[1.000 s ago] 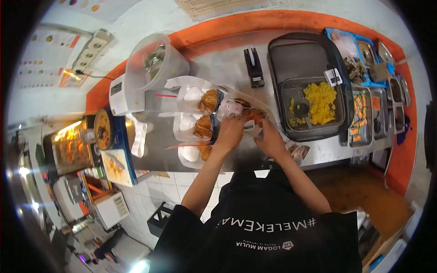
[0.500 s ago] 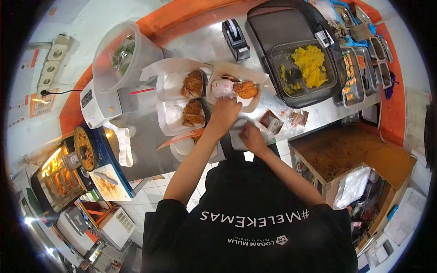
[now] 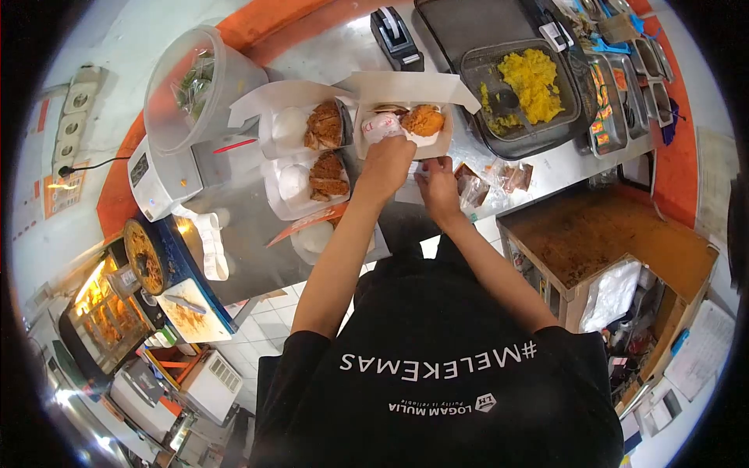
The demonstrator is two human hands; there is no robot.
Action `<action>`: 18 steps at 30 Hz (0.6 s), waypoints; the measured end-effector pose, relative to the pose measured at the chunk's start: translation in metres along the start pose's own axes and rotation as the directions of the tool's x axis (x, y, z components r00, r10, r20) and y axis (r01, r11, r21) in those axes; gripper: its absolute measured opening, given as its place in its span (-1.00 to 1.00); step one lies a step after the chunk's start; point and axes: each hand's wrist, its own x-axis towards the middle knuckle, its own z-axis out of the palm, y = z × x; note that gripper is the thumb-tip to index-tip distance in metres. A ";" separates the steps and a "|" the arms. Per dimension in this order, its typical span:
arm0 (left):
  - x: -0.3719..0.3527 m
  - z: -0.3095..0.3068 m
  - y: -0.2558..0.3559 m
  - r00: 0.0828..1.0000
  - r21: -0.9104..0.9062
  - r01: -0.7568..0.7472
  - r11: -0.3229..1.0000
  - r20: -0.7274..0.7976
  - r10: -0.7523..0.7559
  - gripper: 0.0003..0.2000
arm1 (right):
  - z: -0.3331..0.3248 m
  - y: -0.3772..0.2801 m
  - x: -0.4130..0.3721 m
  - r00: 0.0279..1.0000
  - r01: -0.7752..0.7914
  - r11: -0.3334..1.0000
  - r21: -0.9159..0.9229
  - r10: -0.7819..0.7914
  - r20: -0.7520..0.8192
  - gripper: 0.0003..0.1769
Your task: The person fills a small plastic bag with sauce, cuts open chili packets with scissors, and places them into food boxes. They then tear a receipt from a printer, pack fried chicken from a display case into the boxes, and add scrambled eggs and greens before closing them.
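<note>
Right hand [image 3: 438,187] has come up from beside the counter edge to the near wall of the open white box [image 3: 431,149]. Its fingers are curled, but whether they pinch anything cannot be told. Left hand [image 3: 388,165] bends over the near rim by the wrapped bundle [image 3: 381,125] (its back hides the grip). Fried chicken [image 3: 423,120] sits to the bundle's right. Leftward, another filled box [image 3: 269,147] crowds close; rightward, a strip of bare counter [image 3: 462,140] separates the box from the black case [image 3: 460,23]. Sachets [image 3: 516,177] lie near the counter's front edge.
</note>
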 end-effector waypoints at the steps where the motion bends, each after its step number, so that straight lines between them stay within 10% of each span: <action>1: -0.005 -0.011 0.004 1.000 -0.008 0.003 1.000 -0.012 -0.003 -0.79 | -0.003 0.000 0.001 1.000 0.030 0.992 -0.121 -0.030 0.007 -0.66; 7: -0.035 -0.187 0.005 0.965 -0.474 0.179 0.862 -0.085 -0.246 -0.74 | -0.024 -0.017 -0.002 0.990 -0.003 0.959 -0.285 0.043 0.134 -0.71; 10: -0.042 -0.267 -0.068 0.826 -0.259 0.139 0.956 -0.502 -0.256 -0.77 | -0.048 -0.026 -0.016 0.988 0.117 0.985 -0.126 -0.103 0.116 -0.80; 15: -0.013 -0.309 -0.333 0.927 0.030 0.326 0.945 -0.208 -0.313 -0.66 | -0.115 -0.048 -0.043 0.997 -0.003 0.986 0.168 -0.010 0.078 -0.86; 18: 0.002 -0.279 -0.358 0.916 0.175 0.350 0.920 0.141 -0.376 -0.65 | -0.146 -0.044 -0.054 0.994 -0.106 0.975 0.193 0.108 0.001 -0.86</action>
